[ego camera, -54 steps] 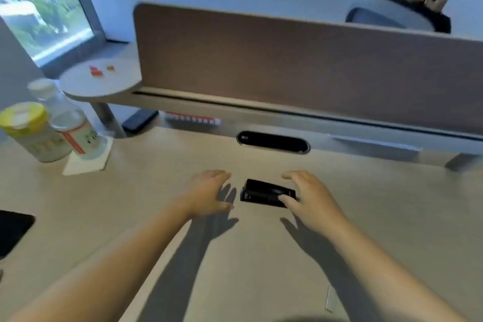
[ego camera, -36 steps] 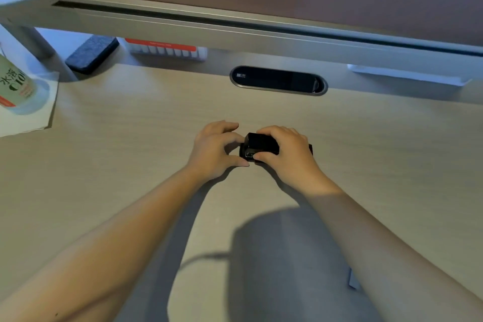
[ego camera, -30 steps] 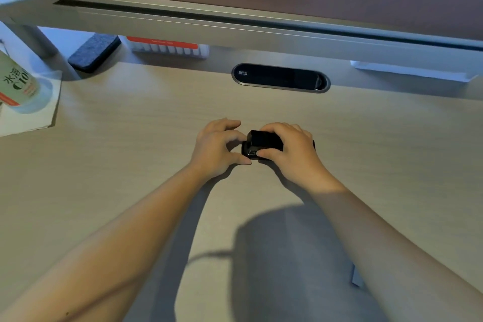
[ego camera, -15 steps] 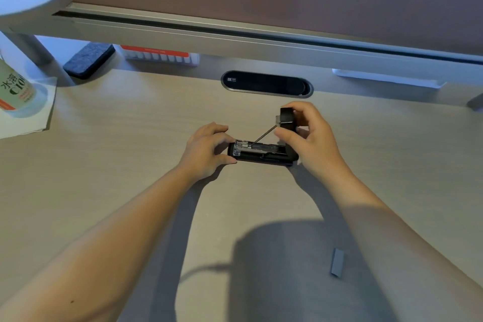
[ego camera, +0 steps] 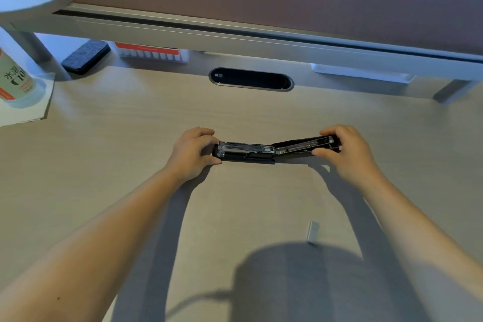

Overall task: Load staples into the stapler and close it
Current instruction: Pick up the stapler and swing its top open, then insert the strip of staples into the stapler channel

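Observation:
A black stapler [ego camera: 248,153] lies on the light wood desk, swung fully open into a long flat line. Its metal staple channel faces up on the left half. My left hand [ego camera: 192,151] pinches the front end of the base. My right hand [ego camera: 347,150] grips the far end of the opened top arm [ego camera: 303,144], held slightly raised at the right. A small silver strip of staples [ego camera: 312,231] lies loose on the desk nearer to me, below my right forearm, touched by neither hand.
A cable grommet [ego camera: 251,79] sits in the desk behind the stapler. A raised grey shelf [ego camera: 235,36] and brown partition close off the back. At the left stand a bottle [ego camera: 14,81] on white paper, a dark eraser block [ego camera: 85,56] and a red-white box [ego camera: 151,52].
My right hand has swung the stapler's top arm from upright all the way over to the right, so the stapler now lies fully open. My left hand still holds the base.

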### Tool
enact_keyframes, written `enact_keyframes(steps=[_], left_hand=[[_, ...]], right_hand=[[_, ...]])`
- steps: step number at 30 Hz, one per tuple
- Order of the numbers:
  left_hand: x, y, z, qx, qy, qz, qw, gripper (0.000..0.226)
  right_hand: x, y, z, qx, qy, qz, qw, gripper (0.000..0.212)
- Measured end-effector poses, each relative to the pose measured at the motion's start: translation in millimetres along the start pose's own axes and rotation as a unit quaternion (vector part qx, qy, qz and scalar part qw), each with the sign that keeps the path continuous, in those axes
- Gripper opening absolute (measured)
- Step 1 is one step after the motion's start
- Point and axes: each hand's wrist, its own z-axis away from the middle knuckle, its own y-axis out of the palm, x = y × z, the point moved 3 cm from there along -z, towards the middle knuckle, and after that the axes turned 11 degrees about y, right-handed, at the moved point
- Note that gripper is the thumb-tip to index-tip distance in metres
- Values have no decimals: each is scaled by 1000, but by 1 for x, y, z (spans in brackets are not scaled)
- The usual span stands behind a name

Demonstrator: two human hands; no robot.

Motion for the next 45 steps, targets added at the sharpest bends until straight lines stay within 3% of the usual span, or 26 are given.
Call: enact_keyframes(steps=[8, 14, 18, 23, 26, 29, 36, 45], left_hand=[[-17, 18, 5, -20, 54, -42, 997, 43], [-18, 31, 13, -28, 97, -57, 993, 38], [-27, 34, 29, -52, 94, -39, 993, 35], [-43, 39, 56, -49, 79, -30, 995, 36], [-46, 40, 69, -53, 74, -29, 995, 37], [-47, 40, 74, -54, 66, -27, 996, 37], [-46, 39, 74, -52, 68, -43, 995, 39], [-47, 34, 83, -33, 93, -42, 994, 40]], right_hand=[[-33, 11, 12, -68, -7, 40, 997, 40], [-51, 24, 42, -164, -15, -19, 986, 70], [-59, 32, 85, -236, -25, -3, 971, 63], [-55, 55, 127, -166, -20, 51, 985, 52], [-50, 64, 138, -164, -40, 132, 977, 43], [-48, 68, 143, -154, -61, 142, 976, 33], [-44, 66, 147, -99, -141, 91, 981, 28], [2, 68, 132, -116, -186, -148, 964, 25]])
